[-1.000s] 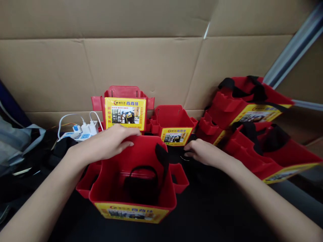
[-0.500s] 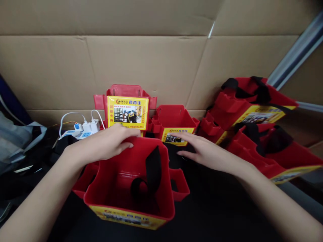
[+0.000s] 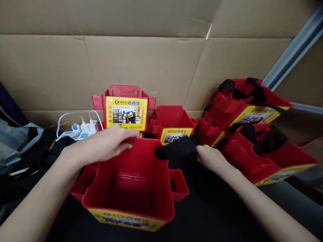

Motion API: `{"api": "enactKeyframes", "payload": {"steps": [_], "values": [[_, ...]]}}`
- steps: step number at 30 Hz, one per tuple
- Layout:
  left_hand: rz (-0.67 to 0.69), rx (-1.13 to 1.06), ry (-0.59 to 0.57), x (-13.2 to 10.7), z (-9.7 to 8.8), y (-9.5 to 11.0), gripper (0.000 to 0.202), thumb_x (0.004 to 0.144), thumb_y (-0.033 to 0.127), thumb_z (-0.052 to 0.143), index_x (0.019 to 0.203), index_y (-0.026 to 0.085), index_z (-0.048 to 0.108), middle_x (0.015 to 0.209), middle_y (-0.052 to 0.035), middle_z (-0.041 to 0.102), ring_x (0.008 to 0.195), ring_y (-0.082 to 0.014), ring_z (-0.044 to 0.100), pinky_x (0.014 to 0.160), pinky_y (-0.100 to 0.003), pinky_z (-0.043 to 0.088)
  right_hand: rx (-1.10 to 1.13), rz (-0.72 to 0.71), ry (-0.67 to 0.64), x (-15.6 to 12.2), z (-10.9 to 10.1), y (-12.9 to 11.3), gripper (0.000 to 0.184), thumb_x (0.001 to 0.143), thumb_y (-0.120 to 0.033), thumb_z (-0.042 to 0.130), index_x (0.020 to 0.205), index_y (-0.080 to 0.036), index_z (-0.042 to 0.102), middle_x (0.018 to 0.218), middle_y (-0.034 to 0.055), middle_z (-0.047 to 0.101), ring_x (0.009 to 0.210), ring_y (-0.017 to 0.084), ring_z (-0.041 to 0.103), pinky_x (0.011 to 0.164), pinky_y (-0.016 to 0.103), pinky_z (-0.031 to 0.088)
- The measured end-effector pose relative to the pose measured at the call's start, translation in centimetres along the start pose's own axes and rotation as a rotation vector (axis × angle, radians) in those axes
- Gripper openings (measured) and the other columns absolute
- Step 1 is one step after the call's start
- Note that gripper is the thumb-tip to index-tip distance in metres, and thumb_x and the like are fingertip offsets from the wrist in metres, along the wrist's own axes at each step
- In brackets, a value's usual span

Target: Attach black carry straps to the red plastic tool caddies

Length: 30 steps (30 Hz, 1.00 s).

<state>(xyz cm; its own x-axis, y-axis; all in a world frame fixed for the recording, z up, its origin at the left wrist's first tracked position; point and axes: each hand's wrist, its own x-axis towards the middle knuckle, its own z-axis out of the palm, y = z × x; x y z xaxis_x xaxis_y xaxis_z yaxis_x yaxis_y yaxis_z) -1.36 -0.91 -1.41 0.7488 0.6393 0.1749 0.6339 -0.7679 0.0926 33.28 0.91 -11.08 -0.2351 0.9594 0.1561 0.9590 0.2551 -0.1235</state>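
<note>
A red plastic tool box (image 3: 161,188) with side pockets and a yellow label stands in front of me, its open top facing up. My left hand (image 3: 119,141) grips its far rim, thumb on the inside and fingers over the outside. A black webbing strap (image 3: 176,148) comes from the box's back right corner and is stretched out to the right. My right hand (image 3: 208,156) is closed on the far end of this strap, to the right of the box. The fingertips of the right hand are mostly hidden.
Behind stand two more red boxes, a taller one (image 3: 126,112) and a lower one (image 3: 169,117). On the right, several strapped red boxes (image 3: 267,114) are stacked. A power strip (image 3: 83,135) with white plugs lies at left. A cardboard wall (image 3: 141,70) closes off the back.
My right hand has closed on the black strap and pulled it rightward. The strap hung inside the box before and now lies out over its right rim. The left hand stays on the rim.
</note>
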Motion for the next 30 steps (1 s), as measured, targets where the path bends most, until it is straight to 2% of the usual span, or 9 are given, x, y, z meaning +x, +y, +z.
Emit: {"api": "enactKeyframes", "payload": {"steps": [6, 9, 11, 13, 17, 21, 24, 27, 30], "values": [[-0.019, -0.033, -0.020, 0.0, -0.1, 0.0, 0.016, 0.082, 0.016, 0.044, 0.093, 0.021, 0.055, 0.086, -0.0027, 0.061, 0.075, -0.0157, 0.056, 0.069, -0.028, 0.043, 0.018, -0.005, 0.115, -0.3, -1.2, -0.3, 0.031, 0.081, -0.022, 0.054, 0.112, -0.020, 0.056, 0.117, 0.0087, 0.057, 0.107, 0.021, 0.054, 0.093, 0.036, 0.044], [-0.012, -0.032, -0.022, 0.0, 0.1, -0.2, 0.020, 0.081, 0.015, 0.045, 0.097, 0.023, 0.054, 0.094, -0.0026, 0.062, 0.080, -0.0167, 0.058, 0.071, -0.029, 0.043, 0.247, -0.298, 0.135, -0.1, -2.5, -4.0, 0.052, 0.078, -0.025, 0.057, 0.129, -0.020, 0.043, 0.131, 0.0074, 0.048, 0.121, 0.020, 0.044, 0.103, 0.035, 0.035], [-0.003, -0.027, 0.001, 0.0, 0.3, -0.3, 0.024, 0.079, 0.014, 0.046, 0.100, 0.023, 0.055, 0.098, -0.0029, 0.063, 0.083, -0.0175, 0.059, 0.072, -0.029, 0.044, 0.452, -0.499, 0.028, 0.1, -3.0, -6.6, 0.053, 0.081, -0.025, 0.055, 0.132, -0.022, 0.039, 0.131, 0.0058, 0.049, 0.119, 0.017, 0.046, 0.102, 0.034, 0.036], [-0.007, -0.014, 0.036, -0.1, 0.5, -0.4, 0.025, 0.079, 0.014, 0.047, 0.100, 0.023, 0.056, 0.100, -0.0039, 0.064, 0.083, -0.0179, 0.060, 0.071, -0.029, 0.044, 0.610, -0.539, -0.046, 0.3, -3.0, -8.2, 0.043, 0.084, -0.025, 0.050, 0.126, -0.019, 0.046, 0.114, 0.0059, 0.060, 0.108, 0.016, 0.054, 0.095, 0.033, 0.042], [-0.014, -0.013, 0.047, -0.1, 0.7, -0.3, 0.022, 0.080, 0.015, 0.047, 0.098, 0.023, 0.057, 0.098, -0.0030, 0.064, 0.081, -0.0171, 0.060, 0.068, -0.028, 0.044, 0.800, -0.430, -0.126, 0.4, -2.5, -8.5, 0.026, 0.086, -0.031, 0.047, 0.100, -0.014, 0.062, 0.092, 0.0058, 0.065, 0.088, 0.015, 0.060, 0.081, 0.030, 0.048], [-0.011, -0.024, 0.028, 0.1, 0.6, -0.4, 0.022, 0.080, 0.014, 0.046, 0.097, 0.023, 0.056, 0.097, -0.0025, 0.064, 0.083, -0.0176, 0.060, 0.070, -0.028, 0.044, 0.980, -0.362, -0.150, 0.2, -2.5, -8.4, 0.036, 0.087, -0.033, 0.045, 0.121, -0.021, 0.051, 0.114, 0.0048, 0.058, 0.102, 0.013, 0.055, 0.091, 0.030, 0.043], [-0.020, -0.032, 0.014, 0.1, 0.6, -0.4, 0.020, 0.080, 0.013, 0.046, 0.095, 0.022, 0.055, 0.097, -0.0027, 0.063, 0.084, -0.0177, 0.059, 0.072, -0.029, 0.044, 1.032, -0.342, -0.227, 0.5, -2.2, -8.8, 0.042, 0.084, -0.036, 0.049, 0.123, -0.021, 0.050, 0.103, 0.0049, 0.063, 0.089, 0.014, 0.060, 0.082, 0.032, 0.048], [-0.036, -0.044, -0.006, 0.0, 0.4, -0.1, 0.018, 0.081, 0.014, 0.044, 0.094, 0.022, 0.054, 0.093, -0.0016, 0.063, 0.082, -0.0173, 0.058, 0.072, -0.030, 0.043, 0.868, -0.254, -0.191, 0.7, -1.4, -7.9, 0.034, 0.082, -0.032, 0.050, 0.111, -0.017, 0.060, 0.088, 0.0057, 0.067, 0.072, 0.015, 0.062, 0.070, 0.033, 0.052], [-0.055, -0.050, -0.010, -0.1, 0.2, 0.2, 0.016, 0.081, 0.015, 0.044, 0.092, 0.021, 0.054, 0.089, -0.0013, 0.063, 0.079, -0.0172, 0.057, 0.069, -0.030, 0.043, 0.444, -0.126, 0.045, 0.3, -0.7, -4.8, 0.025, 0.079, -0.015, 0.046, 0.091, -0.017, 0.068, 0.090, 0.0065, 0.068, 0.080, 0.018, 0.063, 0.077, 0.035, 0.051]]}}
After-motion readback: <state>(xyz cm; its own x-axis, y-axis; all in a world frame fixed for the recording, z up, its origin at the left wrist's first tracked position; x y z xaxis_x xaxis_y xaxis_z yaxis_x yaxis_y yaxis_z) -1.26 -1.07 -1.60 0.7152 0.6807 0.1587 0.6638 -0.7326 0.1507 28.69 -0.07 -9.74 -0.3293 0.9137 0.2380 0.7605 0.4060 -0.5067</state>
